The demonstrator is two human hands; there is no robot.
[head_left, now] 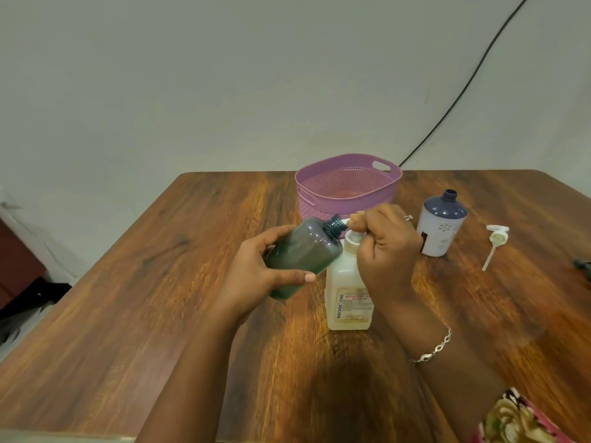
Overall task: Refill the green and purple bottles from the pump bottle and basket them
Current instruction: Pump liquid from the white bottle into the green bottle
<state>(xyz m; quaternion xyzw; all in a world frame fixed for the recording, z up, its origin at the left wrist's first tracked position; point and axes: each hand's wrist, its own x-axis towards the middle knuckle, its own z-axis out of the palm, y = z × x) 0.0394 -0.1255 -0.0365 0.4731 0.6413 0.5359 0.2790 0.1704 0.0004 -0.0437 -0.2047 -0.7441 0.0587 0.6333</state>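
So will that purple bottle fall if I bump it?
Probably: the purple bottle stands tall and upright on the smooth table. It looks like stiff plastic, so likely won't break. Its neck is uncapped, so contents could spill.

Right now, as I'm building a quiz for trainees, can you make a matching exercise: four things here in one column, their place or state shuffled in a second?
1 green bottle
2 purple bottle
3 basket
4 white cap

A lying flat, right of the purple bottle
B held tilted in the left hand
C standing upright, uncapped
D farthest back

Pairs: 1-B, 2-C, 3-D, 4-A.
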